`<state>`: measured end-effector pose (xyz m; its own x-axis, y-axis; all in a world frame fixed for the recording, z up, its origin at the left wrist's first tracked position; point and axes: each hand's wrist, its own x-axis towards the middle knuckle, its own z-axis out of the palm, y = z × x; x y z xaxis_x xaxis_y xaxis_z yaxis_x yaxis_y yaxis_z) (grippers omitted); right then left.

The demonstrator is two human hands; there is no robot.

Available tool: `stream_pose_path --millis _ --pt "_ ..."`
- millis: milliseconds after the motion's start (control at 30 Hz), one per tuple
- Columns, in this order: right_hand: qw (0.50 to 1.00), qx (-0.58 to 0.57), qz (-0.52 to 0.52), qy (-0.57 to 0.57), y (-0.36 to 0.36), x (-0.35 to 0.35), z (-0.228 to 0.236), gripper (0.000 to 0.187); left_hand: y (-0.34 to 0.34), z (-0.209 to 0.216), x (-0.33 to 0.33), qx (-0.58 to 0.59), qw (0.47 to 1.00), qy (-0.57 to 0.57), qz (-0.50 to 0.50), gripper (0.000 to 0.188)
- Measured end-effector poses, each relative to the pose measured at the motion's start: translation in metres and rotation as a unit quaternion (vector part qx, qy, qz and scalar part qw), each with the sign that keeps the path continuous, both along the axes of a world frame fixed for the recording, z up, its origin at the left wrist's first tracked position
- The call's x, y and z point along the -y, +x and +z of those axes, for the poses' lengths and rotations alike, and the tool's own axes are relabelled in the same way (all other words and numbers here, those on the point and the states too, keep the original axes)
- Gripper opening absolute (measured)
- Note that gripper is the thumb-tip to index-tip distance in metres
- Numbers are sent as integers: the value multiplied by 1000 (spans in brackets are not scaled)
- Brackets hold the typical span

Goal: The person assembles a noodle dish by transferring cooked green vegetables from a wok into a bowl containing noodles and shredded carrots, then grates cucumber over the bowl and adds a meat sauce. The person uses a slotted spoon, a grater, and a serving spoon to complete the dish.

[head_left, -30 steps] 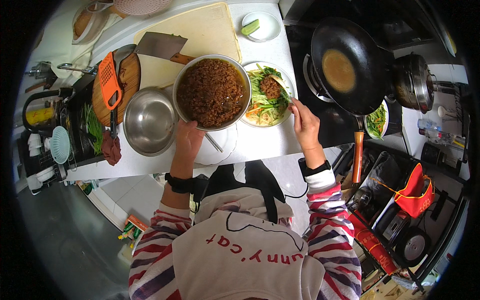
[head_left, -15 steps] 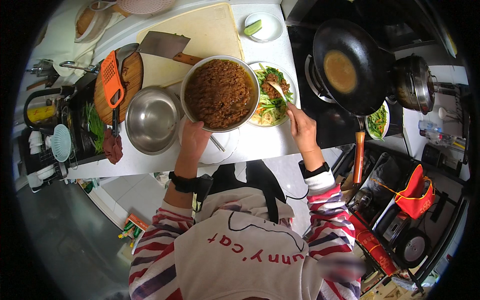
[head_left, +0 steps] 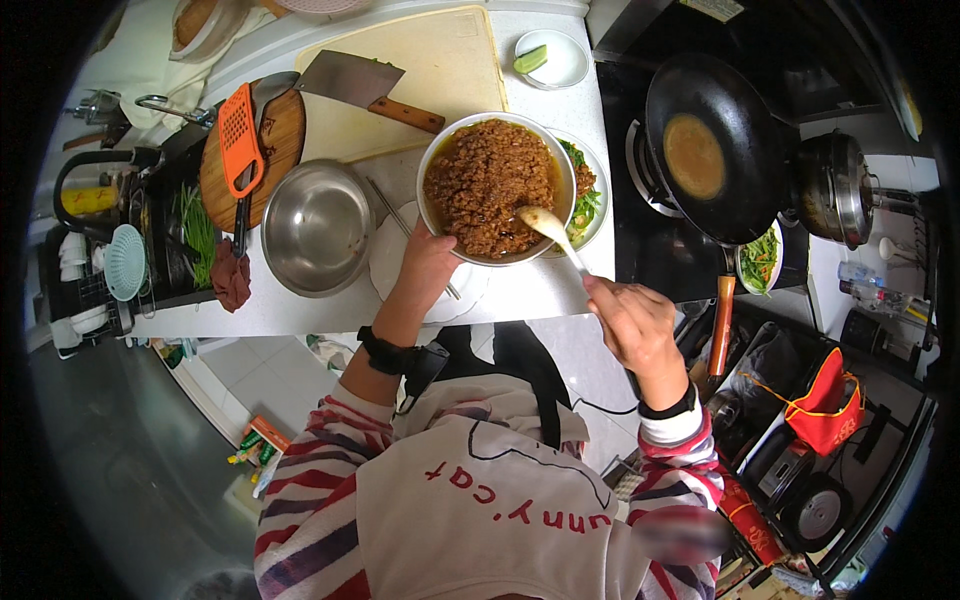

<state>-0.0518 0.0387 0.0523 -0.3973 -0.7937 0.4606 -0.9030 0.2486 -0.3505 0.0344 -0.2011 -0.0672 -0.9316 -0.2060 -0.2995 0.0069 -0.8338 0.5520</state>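
My left hand (head_left: 432, 262) grips the near rim of a metal bowl (head_left: 428, 205) full of brown minced meat sauce (head_left: 487, 185). In my right hand (head_left: 632, 325) is a pale spoon (head_left: 550, 229), its tip touching the sauce near the bowl's right side. Partly hidden behind the bowl lies a plate (head_left: 603, 205) of green shredded vegetables with some meat on top. Left of my left hand stands an empty steel bowl (head_left: 316, 228). Chopsticks (head_left: 388, 203) rest between the two bowls, partly covered by my left hand and the full bowl.
A cleaver (head_left: 352, 80) lies on the cream cutting board (head_left: 450, 50). An orange grater (head_left: 238, 142) rests on a round wooden board (head_left: 212, 190). To the right, a black wok (head_left: 700, 130) sits tilted on the stove, beside a pot (head_left: 832, 190). A small bowl (head_left: 570, 62) holds a cucumber piece.
The spoon has moved from the vegetable plate into the sauce. My left hand has shifted the full bowl right, partly over the plate. The view has shifted slightly.
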Motion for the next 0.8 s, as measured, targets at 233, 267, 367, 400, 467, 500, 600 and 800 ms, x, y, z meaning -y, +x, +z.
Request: stream_pose_path --millis 233,267,367,400,467,500,600,800 --pt "989 -10 48 142 -20 -2 17 26 2 1 -2 4 1000 -17 -19 64" --pt "989 12 41 140 -20 -2 17 24 2 1 -2 3 1000 -13 -22 64" --pt "987 107 0 118 -21 0 10 15 0 1 -2 13 999 -37 -31 66" --pt "981 166 -14 102 -21 1 6 15 -1 1 -2 11 999 -28 -31 67" --pt "953 295 -43 59 -21 7 -6 17 -3 3 -5 21 999 -25 -32 69" --pt "914 394 -83 52 -23 8 -12 20 -4 3 -6 30 999 -24 -37 70" --pt "759 624 -185 -17 -35 11 -31 25 -8 4 -9 40 998 -18 -45 72" --pt "665 720 -186 -65 -43 4 -52 25 -9 0 -9 56 997 -37 -48 76"
